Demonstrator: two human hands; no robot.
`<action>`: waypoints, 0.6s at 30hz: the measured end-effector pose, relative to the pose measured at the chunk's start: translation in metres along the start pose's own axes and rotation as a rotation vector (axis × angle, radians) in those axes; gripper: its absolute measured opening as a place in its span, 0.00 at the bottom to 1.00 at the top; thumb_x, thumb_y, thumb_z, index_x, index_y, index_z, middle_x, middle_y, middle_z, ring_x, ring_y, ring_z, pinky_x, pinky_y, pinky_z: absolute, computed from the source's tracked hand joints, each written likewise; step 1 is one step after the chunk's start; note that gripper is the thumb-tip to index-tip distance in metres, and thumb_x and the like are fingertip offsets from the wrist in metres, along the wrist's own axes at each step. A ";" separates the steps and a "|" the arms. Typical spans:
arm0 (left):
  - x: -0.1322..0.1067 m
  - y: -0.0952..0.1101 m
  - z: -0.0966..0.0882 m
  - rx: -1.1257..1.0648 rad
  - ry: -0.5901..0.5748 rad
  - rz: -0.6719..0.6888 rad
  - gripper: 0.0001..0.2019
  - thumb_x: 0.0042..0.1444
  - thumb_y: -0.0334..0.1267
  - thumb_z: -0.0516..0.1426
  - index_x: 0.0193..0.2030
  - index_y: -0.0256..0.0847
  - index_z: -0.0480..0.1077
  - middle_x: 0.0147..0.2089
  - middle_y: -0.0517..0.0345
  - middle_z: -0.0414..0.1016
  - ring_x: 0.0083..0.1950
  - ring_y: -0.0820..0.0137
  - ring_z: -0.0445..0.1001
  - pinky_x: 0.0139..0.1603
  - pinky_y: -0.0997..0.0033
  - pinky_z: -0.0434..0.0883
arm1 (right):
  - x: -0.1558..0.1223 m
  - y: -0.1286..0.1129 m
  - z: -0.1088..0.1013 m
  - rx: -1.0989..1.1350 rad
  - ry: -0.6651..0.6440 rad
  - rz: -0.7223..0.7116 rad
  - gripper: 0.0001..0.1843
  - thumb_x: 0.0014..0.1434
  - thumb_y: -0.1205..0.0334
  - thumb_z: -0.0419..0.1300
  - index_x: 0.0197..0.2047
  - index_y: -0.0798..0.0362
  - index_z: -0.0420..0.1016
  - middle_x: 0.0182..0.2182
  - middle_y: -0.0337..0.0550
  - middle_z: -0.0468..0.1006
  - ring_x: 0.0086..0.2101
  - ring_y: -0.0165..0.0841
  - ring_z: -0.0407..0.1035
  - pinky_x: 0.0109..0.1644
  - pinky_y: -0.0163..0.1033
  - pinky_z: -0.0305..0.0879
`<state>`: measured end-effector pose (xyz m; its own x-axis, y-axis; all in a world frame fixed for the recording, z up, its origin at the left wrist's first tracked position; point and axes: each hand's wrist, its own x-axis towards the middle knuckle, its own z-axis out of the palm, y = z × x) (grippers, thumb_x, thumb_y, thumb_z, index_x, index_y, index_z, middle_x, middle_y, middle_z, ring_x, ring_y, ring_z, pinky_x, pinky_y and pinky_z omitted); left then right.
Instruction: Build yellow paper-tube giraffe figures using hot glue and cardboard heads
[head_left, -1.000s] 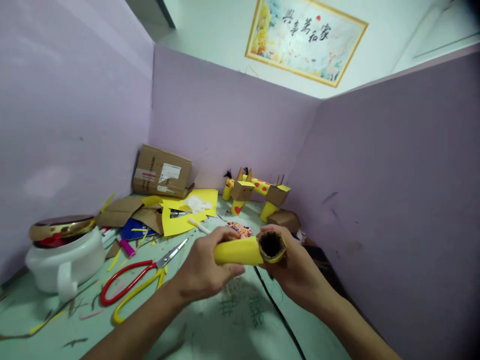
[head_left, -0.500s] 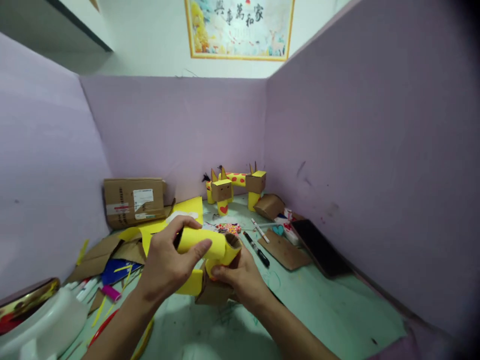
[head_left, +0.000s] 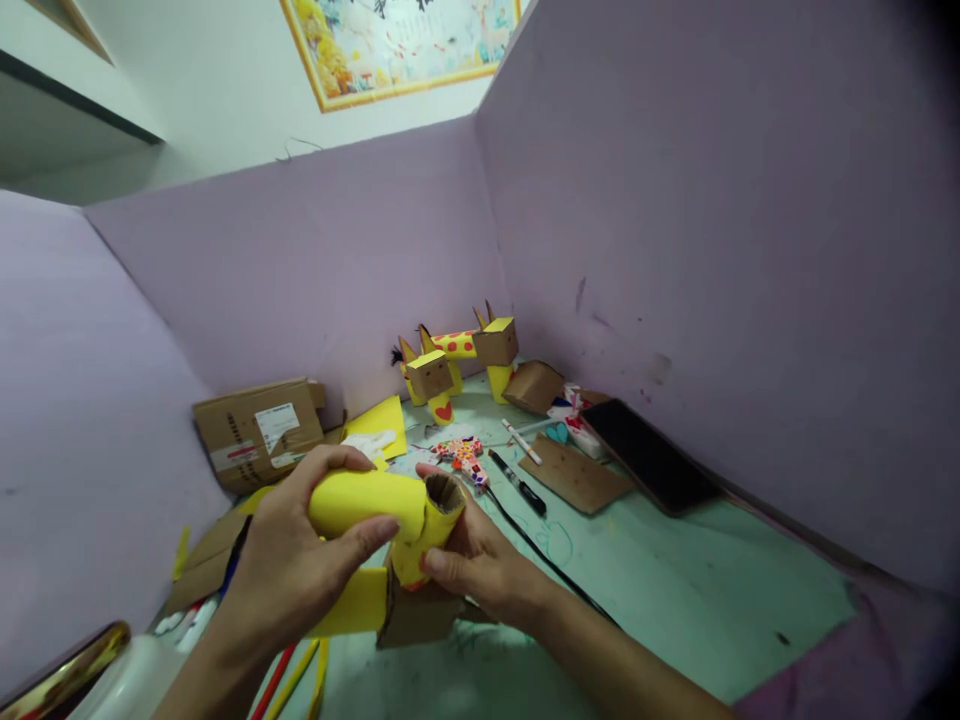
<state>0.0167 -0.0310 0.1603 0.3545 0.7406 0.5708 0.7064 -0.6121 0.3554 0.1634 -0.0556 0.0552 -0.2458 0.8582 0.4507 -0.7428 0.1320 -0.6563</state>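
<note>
The left hand (head_left: 289, 560) curls its fingers over the top of a yellow paper-covered tube (head_left: 364, 497), thumb pressed along the near side, so it lies lengthwise between them. The right hand (head_left: 495, 575) pinches an upright yellow cardboard tube (head_left: 409, 562), thumb on its near face, other fingers mostly hidden behind. The two tubes meet near the upright one's open rim. Beneath sits a brown cardboard box (head_left: 416, 617), perhaps joined to it; the overlap makes that unclear.
</note>
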 end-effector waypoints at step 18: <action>-0.022 -0.004 0.007 0.027 0.127 0.059 0.15 0.43 0.47 0.60 0.37 0.44 0.65 0.36 0.60 0.73 0.31 0.68 0.72 0.32 0.71 0.69 | -0.005 0.005 -0.005 -0.207 -0.001 -0.058 0.33 0.52 0.43 0.59 0.55 0.48 0.54 0.51 0.48 0.63 0.51 0.39 0.60 0.57 0.45 0.53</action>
<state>0.0098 -0.0429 0.1410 0.3169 0.6615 0.6797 0.7037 -0.6445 0.2990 0.1637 -0.0567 0.0471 -0.2075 0.8457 0.4916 -0.6123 0.2797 -0.7395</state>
